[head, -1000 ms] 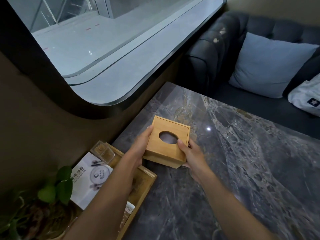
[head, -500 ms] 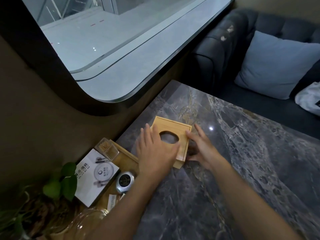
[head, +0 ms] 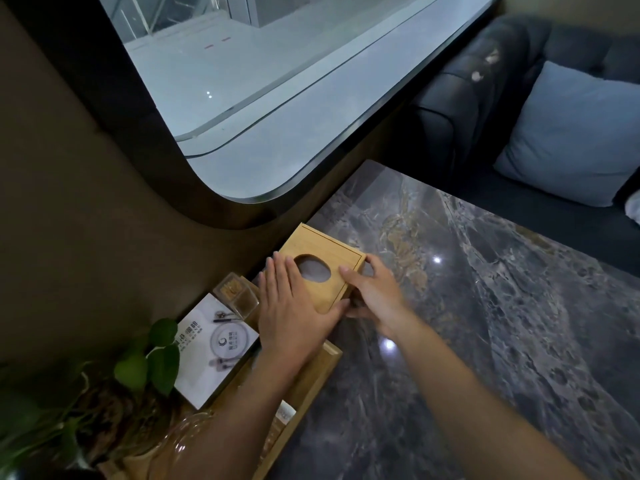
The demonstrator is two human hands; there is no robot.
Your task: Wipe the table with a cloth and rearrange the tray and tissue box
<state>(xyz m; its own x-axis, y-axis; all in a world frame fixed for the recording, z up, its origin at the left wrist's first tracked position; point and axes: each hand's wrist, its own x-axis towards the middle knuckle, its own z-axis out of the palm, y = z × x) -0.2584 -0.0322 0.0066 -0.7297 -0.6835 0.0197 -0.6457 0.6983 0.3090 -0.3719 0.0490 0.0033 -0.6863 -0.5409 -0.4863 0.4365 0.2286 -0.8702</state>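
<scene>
A wooden tissue box (head: pixel 327 259) with an oval hole in its lid rests on the dark marble table (head: pixel 485 341), close to the wall side. My left hand (head: pixel 294 306) lies flat on the lid's near-left part, fingers spread. My right hand (head: pixel 374 296) presses against the box's right side, thumb on the lid edge. A wooden tray (head: pixel 325 362) sits directly behind my left arm, along the table's left edge. No cloth is in view.
In the tray lie a white booklet (head: pixel 214 351), a small clear container (head: pixel 237 296) and a glass vessel (head: pixel 187 434). A leafy plant (head: pixel 152 362) stands at lower left. A dark sofa with a blue cushion (head: pixel 571 133) lies beyond the table.
The box went from held in both hands above the table to resting on it, nearer the wall and tray. My left hand now lies flat on the lid.
</scene>
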